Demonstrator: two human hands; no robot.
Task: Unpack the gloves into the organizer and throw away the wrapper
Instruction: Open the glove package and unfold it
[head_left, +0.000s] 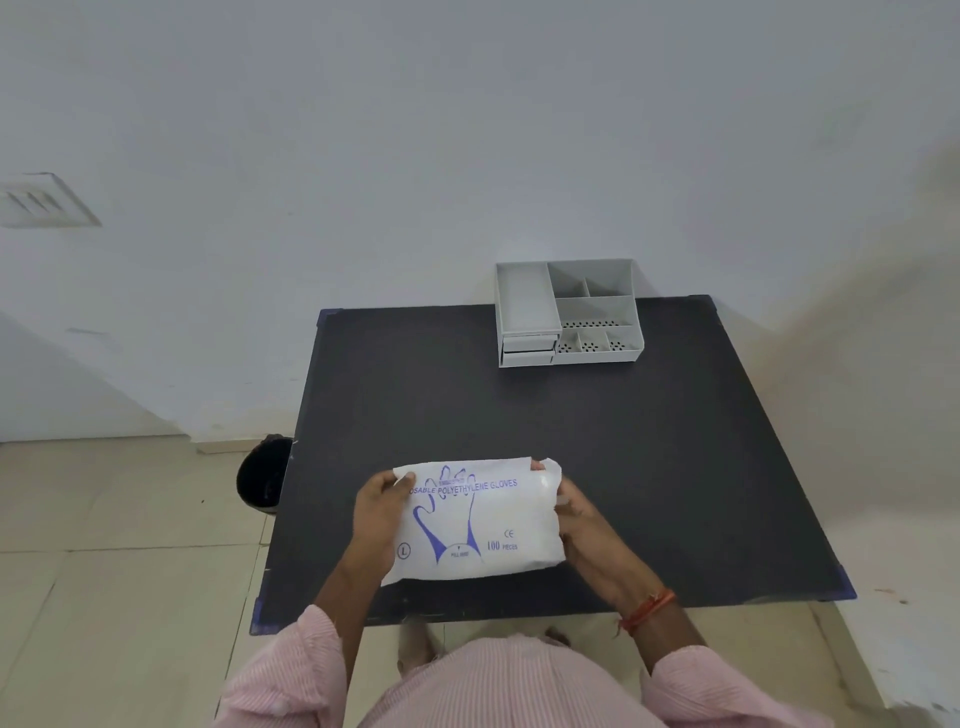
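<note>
Head view: one glove pack (480, 519), a white wrapper with blue print of a glove and "100 pieces", held between both hands above the near part of the table (649, 467). Left hand (378, 512) grips the pack's left edge, thumb on top near the upper left corner, fingers hidden under it. Right hand (574, 512) grips the pack's right edge, fingertips curled over the upper right corner where the wrapper is crumpled. Pack tilted slightly, lower left corner dipping toward the near table edge; cannot tell whether it touches the table surface. Cannot tell if the wrapper is opened.

Count: one pack, one organizer (569, 312), one bin (262, 475), two hands. Red thread band (649, 608) on the right wrist.

Organizer is grey, well apart from the pack, at the far table edge, against the wall. It has one long tray on its left, two small drawers under that, and several smaller compartments on its right, some with perforated bottoms. All look empty.

Bin is dark and round, on the floor just beside the table's left edge, left of the pack.

Dark tabletop between pack and organizer is bare, and so is the stretch to the right of the pack.
</note>
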